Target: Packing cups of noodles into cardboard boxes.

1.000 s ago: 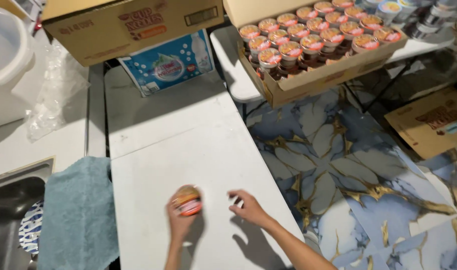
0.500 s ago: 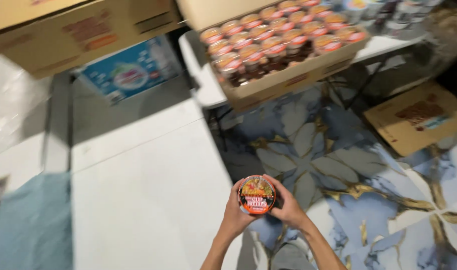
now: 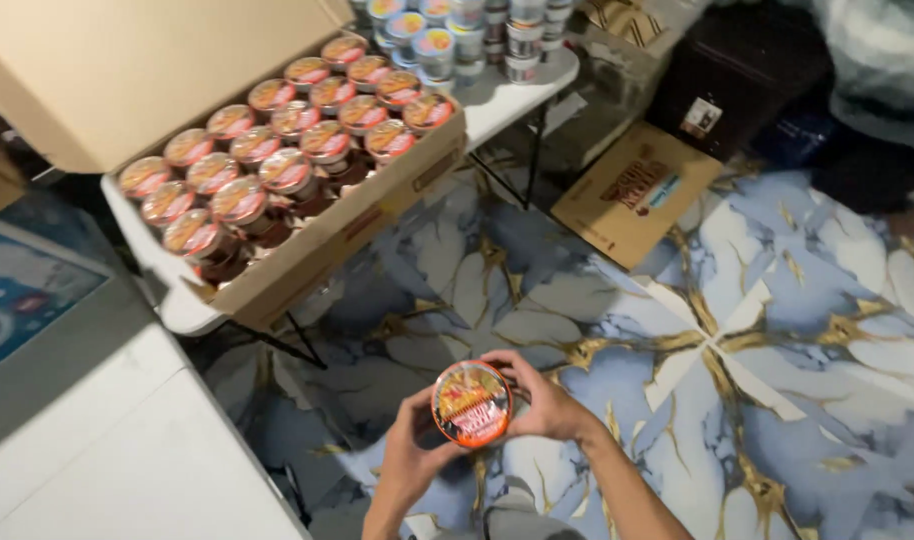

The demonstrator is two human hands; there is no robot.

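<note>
Cups in box on table

A home room used for packing stock

An open carton of lidded cups sits on a folding table, more stacked cups behind it, a flattened box lies on the marble-print floor (blue, white, gold veins), and a white counter stands beside.
</note>
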